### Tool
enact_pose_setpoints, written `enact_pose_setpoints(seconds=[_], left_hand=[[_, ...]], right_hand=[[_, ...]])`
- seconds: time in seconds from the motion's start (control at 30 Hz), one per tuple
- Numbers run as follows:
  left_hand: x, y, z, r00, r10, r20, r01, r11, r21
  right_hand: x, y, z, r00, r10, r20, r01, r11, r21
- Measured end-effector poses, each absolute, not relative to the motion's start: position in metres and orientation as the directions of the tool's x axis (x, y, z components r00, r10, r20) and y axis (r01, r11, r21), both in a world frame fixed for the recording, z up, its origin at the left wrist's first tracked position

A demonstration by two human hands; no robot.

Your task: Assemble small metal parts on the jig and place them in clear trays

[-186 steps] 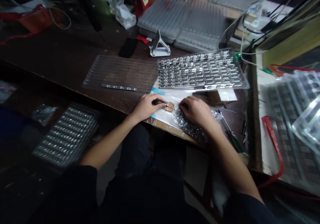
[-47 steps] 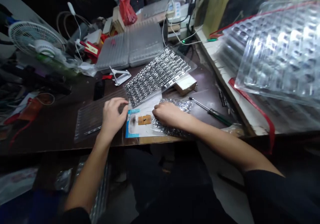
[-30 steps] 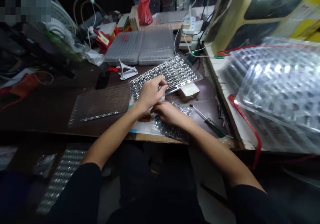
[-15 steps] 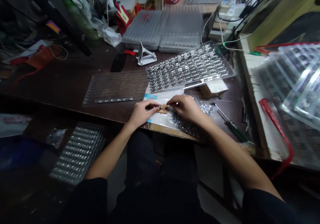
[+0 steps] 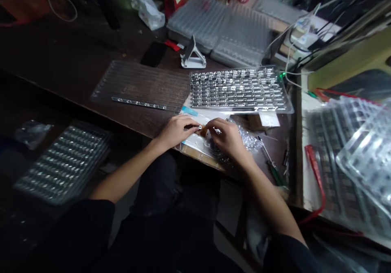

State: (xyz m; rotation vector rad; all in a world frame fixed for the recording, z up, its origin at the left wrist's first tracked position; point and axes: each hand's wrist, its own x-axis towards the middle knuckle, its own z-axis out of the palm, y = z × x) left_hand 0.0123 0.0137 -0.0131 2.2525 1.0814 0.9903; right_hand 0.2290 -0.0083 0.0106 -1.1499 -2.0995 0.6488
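1. Across the dark brown table (image 5: pixel 70 57), a clear ribbed tray (image 5: pixel 137 79) is holding one shiny row, beside a tray full of shiny metal parts (image 5: pixel 238 89).
2. The left hand (image 5: pixel 173 133) is pinching a small metal part (image 5: pixel 199 127) between thumb and finger, near the brown block (image 5: pixel 203 132).
3. The right hand (image 5: pixel 227 138) is bending its fingers close by; I can't tell if they are holding anything.
4. A green-handled screwdriver (image 5: pixel 275 173) is lying near the right arm.

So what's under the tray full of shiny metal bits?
A small box and a white sheet poke out past its front edge. The tray and metal bits cover whatever else is there, so I can't tell.
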Motion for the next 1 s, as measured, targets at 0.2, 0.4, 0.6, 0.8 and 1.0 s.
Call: enact_pose_setpoints(seconds=[0.2,0.4,0.6,0.8,1.0], left_hand=[[0.014,0.014,-0.015,0.452,0.787,0.42,0.447,-0.607,0.657],[0.013,0.013,-0.017,0.458,0.798,0.391,0.474,-0.592,0.652],[0.015,0.01,-0.019,0.476,0.798,0.371,0.49,-0.59,0.641],[0.011,0.007,-0.017,0.306,0.852,0.424,0.517,-0.523,0.678],[0.005,-0.005,-0.014,0.338,0.87,0.359,0.663,-0.491,0.566]], right_hand=[[0.227,-0.01,0.013,-0.407,0.866,0.29,0.58,0.49,-0.651],[0.224,-0.012,0.016,-0.411,0.868,0.28,0.603,0.489,-0.631],[0.219,-0.013,0.014,-0.408,0.871,0.275,0.671,0.49,-0.556],[0.213,-0.01,0.008,-0.38,0.894,0.238,0.655,0.442,-0.613],[0.208,-0.013,0.002,-0.551,0.806,0.216,0.687,0.586,-0.429]])
